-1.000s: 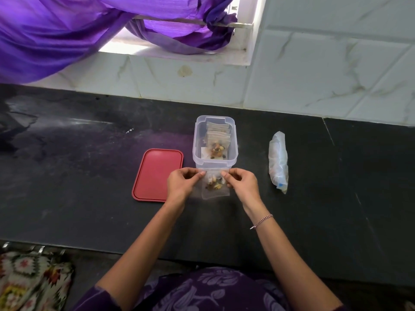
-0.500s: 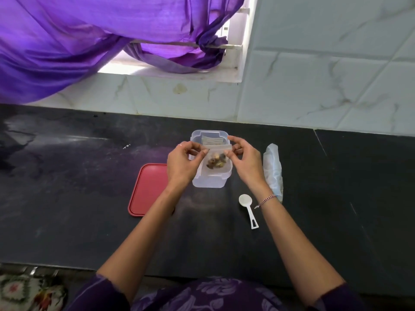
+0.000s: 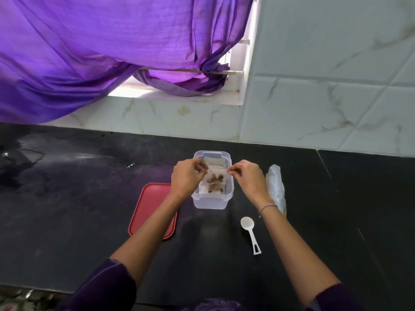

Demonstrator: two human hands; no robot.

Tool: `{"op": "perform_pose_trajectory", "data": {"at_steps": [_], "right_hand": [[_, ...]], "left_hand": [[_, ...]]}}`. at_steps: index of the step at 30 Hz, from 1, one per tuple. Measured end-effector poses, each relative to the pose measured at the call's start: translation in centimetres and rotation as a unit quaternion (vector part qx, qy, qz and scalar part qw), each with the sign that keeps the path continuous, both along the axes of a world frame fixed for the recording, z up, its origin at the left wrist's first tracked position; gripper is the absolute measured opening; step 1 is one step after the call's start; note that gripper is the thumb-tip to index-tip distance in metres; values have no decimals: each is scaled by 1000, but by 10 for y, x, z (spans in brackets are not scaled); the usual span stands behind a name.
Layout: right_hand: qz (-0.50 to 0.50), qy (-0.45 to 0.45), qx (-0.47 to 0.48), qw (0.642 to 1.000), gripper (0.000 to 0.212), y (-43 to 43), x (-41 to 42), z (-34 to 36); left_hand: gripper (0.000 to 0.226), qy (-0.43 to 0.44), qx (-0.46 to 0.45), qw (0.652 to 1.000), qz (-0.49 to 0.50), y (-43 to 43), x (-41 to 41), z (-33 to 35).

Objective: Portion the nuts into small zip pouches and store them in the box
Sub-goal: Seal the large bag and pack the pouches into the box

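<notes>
A clear plastic box [image 3: 211, 203] stands on the black counter, holding several small zip pouches stacked toward its back. Over the open box hangs a small clear zip pouch of nuts [image 3: 215, 177]. My left hand [image 3: 186, 177] pinches its top left corner and my right hand [image 3: 246, 177] pinches its top right corner. Below it, another nut pouch [image 3: 214, 188] lies inside the box.
The box's red lid [image 3: 149, 212] lies flat to the left, partly under my left forearm. A white plastic scoop [image 3: 249, 230] lies in front of the box to the right. A crumpled clear plastic bag [image 3: 276, 187] sits right of the box. A tiled wall and a purple curtain rise behind.
Both hands lifted the nut pouch from the counter in front of the box to over its opening. The view tilted up, and the white scoop came into sight.
</notes>
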State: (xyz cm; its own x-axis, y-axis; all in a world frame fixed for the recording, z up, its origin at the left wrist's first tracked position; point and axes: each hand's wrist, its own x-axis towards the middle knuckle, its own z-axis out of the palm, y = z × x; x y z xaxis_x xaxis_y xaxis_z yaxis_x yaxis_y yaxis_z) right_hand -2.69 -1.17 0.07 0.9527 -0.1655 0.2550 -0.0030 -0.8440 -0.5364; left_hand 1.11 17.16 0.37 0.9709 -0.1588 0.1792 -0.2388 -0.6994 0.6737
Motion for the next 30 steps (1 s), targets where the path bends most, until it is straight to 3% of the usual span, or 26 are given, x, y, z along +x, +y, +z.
{"op": "perform_pose_trajectory", "data": {"at_steps": [5, 11, 15, 25, 30], "right_hand": [[-19, 31, -138, 990, 19, -1, 2, -8], [29, 85, -207, 974, 25, -1, 9, -12], [64, 113, -235, 963, 34, 1, 11, -12], [29, 116, -346, 931, 27, 20, 31, -7], [35, 107, -338, 934, 27, 17, 37, -16]], "left_hand": [[16, 3, 121, 992, -34, -3, 7, -6], [18, -19, 259, 961, -92, -8, 17, -15], [20, 24, 315, 941, -122, -13, 25, -17], [12, -13, 367, 928, -64, -29, 32, -21], [18, -15, 375, 924, -70, -27, 40, -23]]}}
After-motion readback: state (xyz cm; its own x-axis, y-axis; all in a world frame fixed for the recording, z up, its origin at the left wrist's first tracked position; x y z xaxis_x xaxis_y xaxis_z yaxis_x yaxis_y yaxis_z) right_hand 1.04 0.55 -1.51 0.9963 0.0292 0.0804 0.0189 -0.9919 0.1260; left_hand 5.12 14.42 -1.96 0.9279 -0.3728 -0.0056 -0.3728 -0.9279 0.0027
